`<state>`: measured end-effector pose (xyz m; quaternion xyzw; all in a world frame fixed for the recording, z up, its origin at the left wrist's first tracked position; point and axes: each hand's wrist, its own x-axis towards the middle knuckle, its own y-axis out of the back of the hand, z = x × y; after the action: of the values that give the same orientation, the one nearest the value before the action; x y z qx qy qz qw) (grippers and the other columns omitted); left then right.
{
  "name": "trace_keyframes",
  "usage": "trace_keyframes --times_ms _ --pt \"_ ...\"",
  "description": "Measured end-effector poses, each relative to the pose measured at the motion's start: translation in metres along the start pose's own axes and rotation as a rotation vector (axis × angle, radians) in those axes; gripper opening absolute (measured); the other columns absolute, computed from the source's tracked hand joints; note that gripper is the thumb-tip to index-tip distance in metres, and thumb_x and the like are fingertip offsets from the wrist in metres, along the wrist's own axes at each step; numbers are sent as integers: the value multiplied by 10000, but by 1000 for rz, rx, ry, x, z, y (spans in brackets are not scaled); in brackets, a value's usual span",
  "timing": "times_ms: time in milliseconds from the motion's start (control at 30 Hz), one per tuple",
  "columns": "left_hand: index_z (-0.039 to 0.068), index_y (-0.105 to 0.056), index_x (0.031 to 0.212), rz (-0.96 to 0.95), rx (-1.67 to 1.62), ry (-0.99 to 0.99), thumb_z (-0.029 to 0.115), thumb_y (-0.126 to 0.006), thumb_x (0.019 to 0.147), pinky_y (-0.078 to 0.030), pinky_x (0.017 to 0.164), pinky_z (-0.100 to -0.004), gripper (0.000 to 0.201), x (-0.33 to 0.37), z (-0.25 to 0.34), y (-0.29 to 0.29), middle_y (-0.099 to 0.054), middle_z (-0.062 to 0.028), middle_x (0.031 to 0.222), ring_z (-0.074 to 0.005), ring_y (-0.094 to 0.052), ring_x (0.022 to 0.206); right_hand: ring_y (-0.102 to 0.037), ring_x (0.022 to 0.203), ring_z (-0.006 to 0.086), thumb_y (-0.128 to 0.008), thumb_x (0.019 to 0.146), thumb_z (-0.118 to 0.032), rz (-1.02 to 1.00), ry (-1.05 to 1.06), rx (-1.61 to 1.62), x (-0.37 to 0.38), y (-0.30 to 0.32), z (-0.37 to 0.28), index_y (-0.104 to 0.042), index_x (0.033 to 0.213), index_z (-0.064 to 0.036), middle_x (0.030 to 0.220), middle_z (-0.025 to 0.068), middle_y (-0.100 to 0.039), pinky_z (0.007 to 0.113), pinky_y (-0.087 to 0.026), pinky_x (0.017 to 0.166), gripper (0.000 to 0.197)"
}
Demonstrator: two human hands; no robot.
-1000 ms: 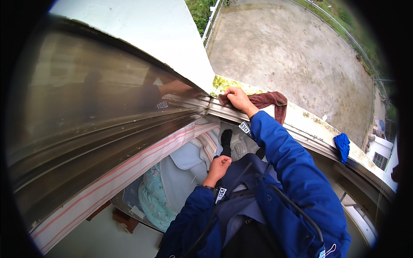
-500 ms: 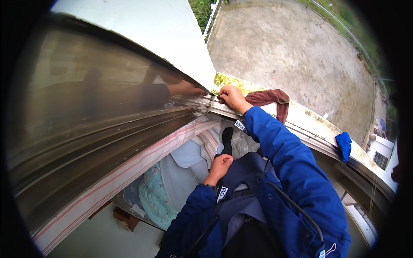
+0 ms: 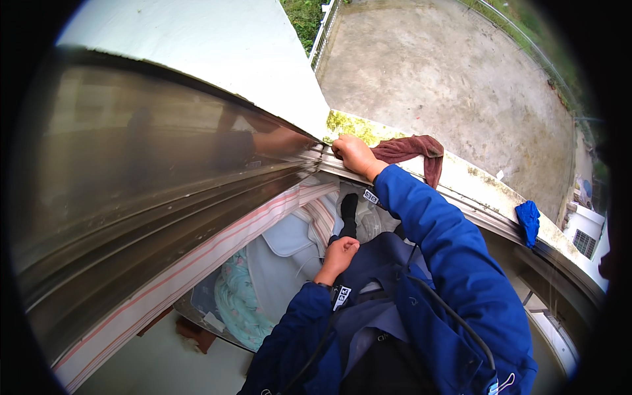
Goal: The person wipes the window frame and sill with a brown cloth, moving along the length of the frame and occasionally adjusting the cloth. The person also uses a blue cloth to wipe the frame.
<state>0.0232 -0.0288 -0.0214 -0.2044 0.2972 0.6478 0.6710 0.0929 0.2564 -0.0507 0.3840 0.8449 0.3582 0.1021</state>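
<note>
My right hand [image 3: 355, 156] is closed at the corner of the window track [image 3: 329, 161]. Its fingers press down on a bit of brown cloth [image 3: 431, 150], most of which trails behind the wrist over the sill. Low in front of my body, my left hand [image 3: 340, 255] is curled closed, with nothing showing in it. It lies just below my foot in a black sock [image 3: 349, 214]. A dark, shiny window pane [image 3: 158, 125] stands left of the track and reflects the right hand and arm.
A blue cloth [image 3: 527, 222] hangs over the sill on the right. Below the window lie a striped curtain [image 3: 217, 250], pale blue bedding [image 3: 283, 276] and a flowered turquoise cloth [image 3: 237, 303]. Outside are a white wall [image 3: 217, 46] and a concrete yard [image 3: 434, 66] far below.
My right hand has shifted slightly left and up along the track corner, its fingers now more tucked under. The left hand has barely moved.
</note>
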Motion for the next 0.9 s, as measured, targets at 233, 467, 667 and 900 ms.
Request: trace_keyframes --times_ms 233,467,667,900 --pt "31 -658 948 -6 -38 27 173 -650 850 -487 661 -250 172 -1 1 1 -656 -45 764 -107 -606 688 -600 835 351 -644 691 -30 113 -317 50 6 -10 -4 -633 780 -52 829 160 -636 408 -482 729 93" --pt "44 -663 949 -2 -48 67 175 -650 850 -485 657 -249 165 -4 1 2 -652 -34 750 -102 -605 684 -543 847 306 -593 734 -57 87 50 -121 0 -10 -8 -662 790 -69 815 116 -539 398 -453 727 90" --pt "45 -662 954 14 -35 82 171 -647 851 -488 660 -247 164 -6 0 7 -660 -34 766 -100 -611 693 -523 867 305 -567 761 -98 -53 42 -269 -19 11 -10 -677 992 -94 857 118 -532 397 -447 735 256" --pt "45 -665 947 6 -65 72 171 -650 851 -493 665 -247 159 -5 -6 0 -664 -38 761 -106 -625 711 -534 873 312 -573 687 -31 11 119 -224 -1 -8 -12 -638 940 -58 863 115 -535 388 -461 767 262"
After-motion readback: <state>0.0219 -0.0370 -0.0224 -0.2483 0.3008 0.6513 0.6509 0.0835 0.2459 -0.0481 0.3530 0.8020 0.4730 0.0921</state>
